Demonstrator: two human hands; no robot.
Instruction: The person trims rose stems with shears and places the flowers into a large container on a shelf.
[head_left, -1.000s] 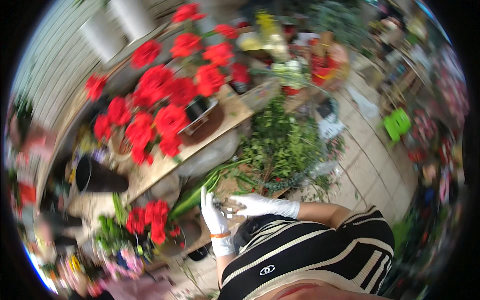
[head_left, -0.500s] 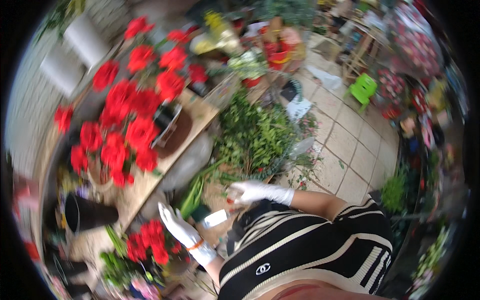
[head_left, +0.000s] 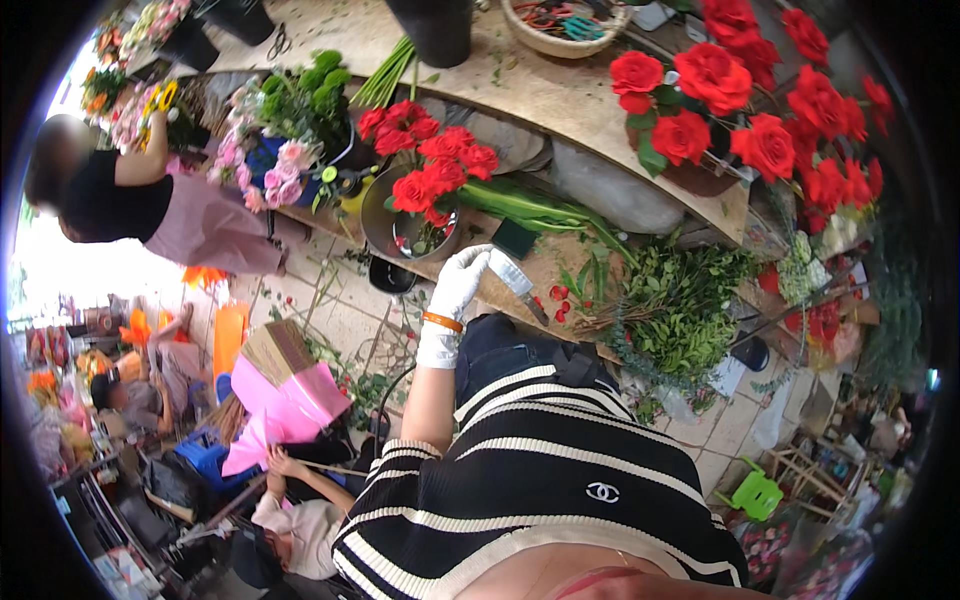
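Note:
My left hand [head_left: 460, 285], in a white glove with an orange band at the wrist, is closed at the end of a knife's white handle [head_left: 510, 272]. The dark blade [head_left: 537, 310] points toward the red petals [head_left: 559, 300] on the low board. Just beyond the handle lies a dark green block [head_left: 514, 239]. Red roses [head_left: 443, 160] stand in a metal bucket [head_left: 380, 222] past my left hand. Long green leaves [head_left: 530, 207] and a heap of cut leafy stems [head_left: 685, 295] spread to the right. My right hand is out of sight.
A wooden bench [head_left: 570, 105] runs across the back, bearing a black bucket [head_left: 437, 35], a basket of tools [head_left: 570, 40] and more red roses [head_left: 715, 80]. One person [head_left: 125, 190] stands far left. Another [head_left: 300, 520] handles pink wrapping paper [head_left: 300, 400] at lower left. A green stool [head_left: 755, 495] is lower right.
The view has swung left, bringing co-workers into sight. My left hand, earlier with fingers stretched, has closed at the knife handle. My right hand has left the picture.

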